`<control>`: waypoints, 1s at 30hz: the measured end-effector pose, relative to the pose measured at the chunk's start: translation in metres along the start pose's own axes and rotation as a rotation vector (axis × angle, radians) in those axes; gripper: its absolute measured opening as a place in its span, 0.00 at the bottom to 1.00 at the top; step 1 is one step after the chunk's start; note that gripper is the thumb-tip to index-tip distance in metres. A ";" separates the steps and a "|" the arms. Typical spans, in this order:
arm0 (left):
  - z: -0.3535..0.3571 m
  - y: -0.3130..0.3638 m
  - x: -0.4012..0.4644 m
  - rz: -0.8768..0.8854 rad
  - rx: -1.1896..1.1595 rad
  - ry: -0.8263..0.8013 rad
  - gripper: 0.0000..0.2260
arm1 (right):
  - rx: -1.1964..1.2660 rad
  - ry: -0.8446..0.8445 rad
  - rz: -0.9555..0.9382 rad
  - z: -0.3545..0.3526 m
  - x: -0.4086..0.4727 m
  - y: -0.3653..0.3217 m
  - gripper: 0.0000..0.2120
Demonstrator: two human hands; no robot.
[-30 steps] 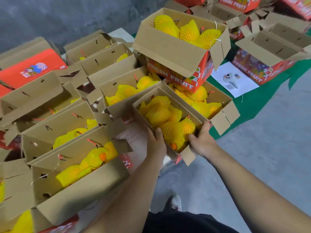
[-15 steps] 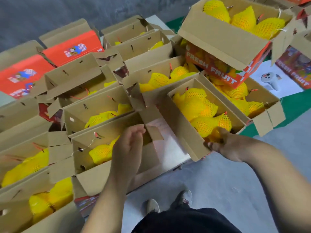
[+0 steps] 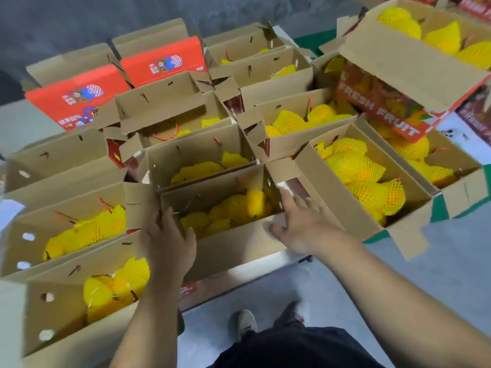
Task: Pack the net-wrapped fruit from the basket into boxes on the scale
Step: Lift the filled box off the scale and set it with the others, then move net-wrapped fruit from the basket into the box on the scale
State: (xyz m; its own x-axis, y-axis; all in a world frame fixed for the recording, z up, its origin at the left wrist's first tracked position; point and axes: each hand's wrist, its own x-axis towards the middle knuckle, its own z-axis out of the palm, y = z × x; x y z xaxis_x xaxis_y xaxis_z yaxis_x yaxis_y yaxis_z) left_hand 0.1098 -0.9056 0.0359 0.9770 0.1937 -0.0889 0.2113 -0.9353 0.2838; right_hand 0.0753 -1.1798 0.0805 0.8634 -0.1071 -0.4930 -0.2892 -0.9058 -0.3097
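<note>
Open cardboard box, front centre of the cluster: holds yellow net-wrapped fruit lying below the rim; top flaps stand open.

Left hand: on the box's left end, thumb inside over the near wall, fingers reaching up the end flap; motion blur hides whether it clasps the cardboard or only rests there, so I cannot tell.

Right hand: at the box's right end, fingers spread and fairly straight against the flap and rim, holding nothing; blurred.

Neighbouring box, just right: open, tilted, packed with netted fruit showing orange through the mesh.

Boxes to the left and behind: open, each part-filled with the same yellow fruit; red cord handles show on several.

Two red printed lids, back left: closed flaps facing up.

Stacked box marked "FRESH FRUIT", upper right: sits atop other boxes, fruit inside.

Grey floor and one white shoe, bottom.
</note>
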 end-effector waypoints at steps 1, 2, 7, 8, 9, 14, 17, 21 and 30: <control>0.001 -0.002 0.001 0.005 0.006 0.027 0.30 | 0.103 0.046 -0.023 0.008 0.008 -0.012 0.42; 0.003 -0.003 0.001 0.011 0.005 0.043 0.30 | 0.194 0.066 -0.017 0.015 0.017 -0.021 0.43; 0.011 0.000 -0.012 0.165 0.072 0.064 0.24 | 0.345 0.288 0.049 0.025 0.050 -0.021 0.40; 0.012 -0.001 -0.013 0.210 0.102 0.067 0.23 | 0.309 0.313 0.053 0.026 0.051 -0.015 0.41; 0.014 -0.001 -0.014 0.253 0.127 0.072 0.23 | 0.261 0.318 0.059 0.027 0.051 -0.009 0.43; 0.022 0.012 -0.027 0.277 0.040 0.031 0.24 | 0.270 0.358 -0.024 0.033 0.041 0.012 0.43; 0.024 0.020 -0.038 0.213 -0.060 0.033 0.28 | 0.324 0.385 -0.021 0.034 0.031 0.036 0.36; 0.024 0.040 -0.047 0.208 -0.093 -0.010 0.31 | 0.459 0.323 0.044 0.031 0.026 0.061 0.33; 0.027 0.029 -0.047 -0.081 -0.391 -0.117 0.33 | 0.280 0.325 0.021 0.009 0.019 0.097 0.36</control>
State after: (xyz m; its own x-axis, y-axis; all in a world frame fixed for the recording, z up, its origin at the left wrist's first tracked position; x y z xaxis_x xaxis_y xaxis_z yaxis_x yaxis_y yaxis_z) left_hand 0.0693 -0.9496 0.0227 0.9518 0.2056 -0.2276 0.3040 -0.7313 0.6105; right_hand 0.0596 -1.2661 0.0340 0.9284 -0.2886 -0.2340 -0.3707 -0.7603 -0.5334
